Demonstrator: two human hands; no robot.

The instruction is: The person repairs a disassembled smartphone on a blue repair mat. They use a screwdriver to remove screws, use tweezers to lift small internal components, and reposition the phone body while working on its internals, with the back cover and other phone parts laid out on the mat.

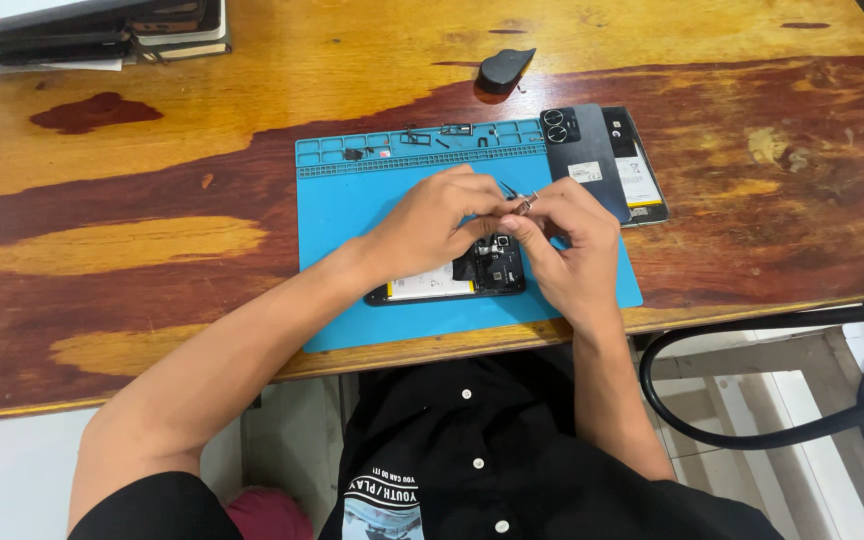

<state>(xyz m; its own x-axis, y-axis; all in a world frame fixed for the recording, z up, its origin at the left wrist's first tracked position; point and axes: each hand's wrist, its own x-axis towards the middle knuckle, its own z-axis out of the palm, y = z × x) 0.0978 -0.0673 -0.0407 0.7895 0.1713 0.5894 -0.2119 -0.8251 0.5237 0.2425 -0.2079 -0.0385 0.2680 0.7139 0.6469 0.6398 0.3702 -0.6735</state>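
A worn wooden table [152,230] fills most of the frame, its varnish patchy in bands of dark red-brown and yellow, with a dark stain toward the upper left. At its centre lies a blue repair mat [352,215] with a row of small compartments along its far edge, holding a few screws and small dark parts.

Both hands meet over the middle of the mat. The left hand [432,215] has its fingers curled in tight, tips pinched together toward the other hand. The right hand [572,245] is likewise curled, thumb and forefinger closed on slim metal tweezers [520,200] whose tips show between the two hands (what the tips grip, if anything, is too small to tell). Just beneath the hands, on the mat, lies an opened smartphone [447,280], back cover off, its white-labelled battery and dark circuit board exposed.

At the mat's upper right corner rests the phone's dark back cover [582,150], lying partly over another flat phone panel [642,175]. A small black plastic tool [504,70] sits near the table's top centre, and stacked books [102,35] occupy the upper left corner. Below the table edge, lower right, black hoses [752,340] curve over a pale tiled floor.
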